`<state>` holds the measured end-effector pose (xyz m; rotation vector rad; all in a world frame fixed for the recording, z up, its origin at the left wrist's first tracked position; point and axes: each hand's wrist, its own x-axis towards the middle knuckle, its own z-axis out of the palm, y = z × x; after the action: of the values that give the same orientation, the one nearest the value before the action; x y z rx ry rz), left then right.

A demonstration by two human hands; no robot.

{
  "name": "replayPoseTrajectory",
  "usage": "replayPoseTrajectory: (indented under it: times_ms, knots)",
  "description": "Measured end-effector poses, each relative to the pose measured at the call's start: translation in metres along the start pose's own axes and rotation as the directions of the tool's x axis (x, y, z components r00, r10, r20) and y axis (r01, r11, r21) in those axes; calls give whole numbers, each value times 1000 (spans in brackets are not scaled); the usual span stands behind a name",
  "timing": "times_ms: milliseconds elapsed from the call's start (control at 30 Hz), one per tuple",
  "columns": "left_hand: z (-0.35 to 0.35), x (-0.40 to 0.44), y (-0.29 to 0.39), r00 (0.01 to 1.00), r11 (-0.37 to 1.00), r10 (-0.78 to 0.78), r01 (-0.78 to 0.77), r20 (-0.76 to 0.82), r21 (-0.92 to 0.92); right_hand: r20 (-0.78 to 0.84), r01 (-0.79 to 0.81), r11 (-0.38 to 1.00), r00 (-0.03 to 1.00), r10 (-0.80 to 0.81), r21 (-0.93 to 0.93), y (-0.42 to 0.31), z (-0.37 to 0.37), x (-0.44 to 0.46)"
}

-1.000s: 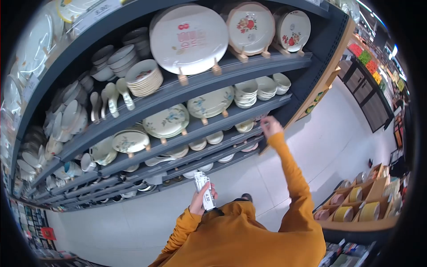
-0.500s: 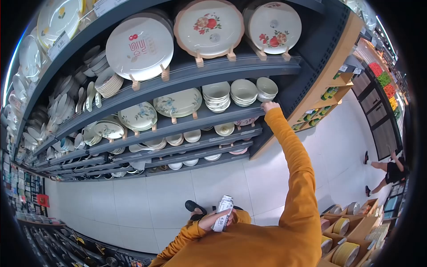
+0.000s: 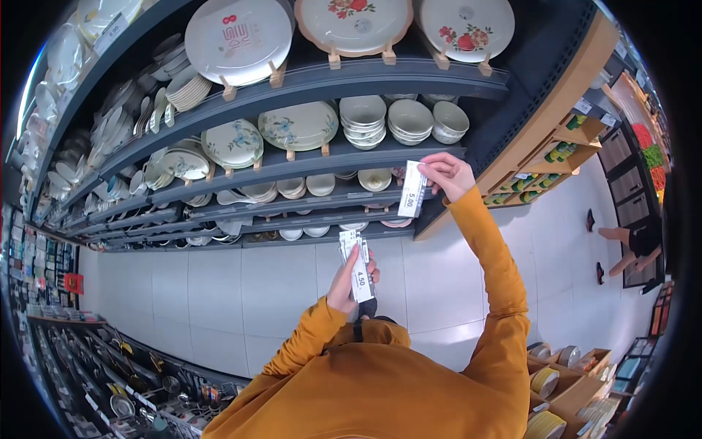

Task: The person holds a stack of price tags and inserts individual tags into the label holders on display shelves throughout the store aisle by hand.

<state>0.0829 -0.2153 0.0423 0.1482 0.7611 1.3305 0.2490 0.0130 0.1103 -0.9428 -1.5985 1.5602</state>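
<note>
A white price tag reading 5.00 (image 3: 411,192) is pinched between the thumb and fingers of my right hand (image 3: 448,175), close in front of the shelf edge at the bowls. My left hand (image 3: 350,280) is wrapped round a stack of price tags (image 3: 359,272), the top one reading 4.50, lower down over the floor. Behind the right hand, stacked bowls (image 3: 411,121) stand on a dark shelf (image 3: 300,169), beside oval plates with blue flowers (image 3: 298,124) on wooden stands.
Large plates (image 3: 241,40) stand on the upper shelf. Green-patterned goods fill a wooden side shelf (image 3: 578,157). Bottom right is a wooden rack (image 3: 578,388); bottom left, hanging utensils (image 3: 124,380). A person's bare legs (image 3: 621,249) show at the far right.
My right hand has come back from the shelf edge and now holds a price tag. My left hand has risen with its stack of tags. The shelves sit higher in view.
</note>
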Motion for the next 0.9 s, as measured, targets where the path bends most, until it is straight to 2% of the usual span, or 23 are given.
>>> replayPoseTrajectory:
  times_ms: [133,200,233,267,300,333,367,400,433,467,500,600,633,700,733,767,800,833,867,900]
  knots:
    - [5,-13,14,994,983,111,-108,-11,147,44,53,998,998,-55,44,11,28,-14]
    - [-5,-23,17,968,939,244,-222,-53,264,19,155,988,988,-155,-23,32,61,-27]
    - [-12,-29,19,959,928,274,-243,-75,283,79,114,993,990,-117,43,41,82,-39]
    - [-20,-34,21,948,917,302,-261,-97,302,143,198,980,969,-199,22,52,111,-51]
    - [-31,-39,21,950,928,287,-244,-123,281,204,171,985,964,-169,6,63,138,-68]
    - [-45,-44,21,951,938,272,-228,-146,260,258,79,974,957,-134,214,68,171,-84]
    - [-60,-48,20,933,932,281,-208,-226,297,260,-32,988,966,-8,150,64,194,-101]
    - [-64,-59,25,898,897,377,-292,-227,332,253,-88,955,967,14,284,80,217,-110]
    - [-64,-74,32,854,852,469,-371,-225,369,310,-309,868,931,193,389,83,233,-119]
    - [-70,-88,39,799,797,559,-447,-219,406,385,-511,724,852,355,463,83,250,-125]
    - [-86,-107,47,834,826,504,-388,-226,409,430,-537,614,840,331,579,76,269,-135]
    - [-134,-136,57,694,753,657,-581,-296,310,453,-402,832,867,210,383,92,332,-168]
    - [-149,-153,63,702,766,642,-599,-308,234,487,-317,878,866,114,358,95,353,-179]
    - [-184,-193,79,730,781,611,-619,-305,81,563,-363,870,817,125,334,102,397,-190]
    - [-206,-216,84,743,779,610,-626,-275,37,597,-386,864,791,130,324,107,422,-199]
    - [-230,-238,91,755,776,612,-631,-237,-4,640,-460,851,740,208,255,110,448,-209]
    - [-253,-257,100,758,766,621,-641,-199,-52,697,-621,759,633,338,197,115,474,-216]
    - [-274,-282,105,732,754,647,-656,-213,37,710,-692,684,601,368,232,122,502,-229]
    - [-293,-304,112,699,733,677,-668,-231,127,729,-757,601,560,394,256,127,532,-239]
    - [-295,-323,121,558,639,756,-743,-341,201,738,-802,550,514,437,234,126,561,-250]
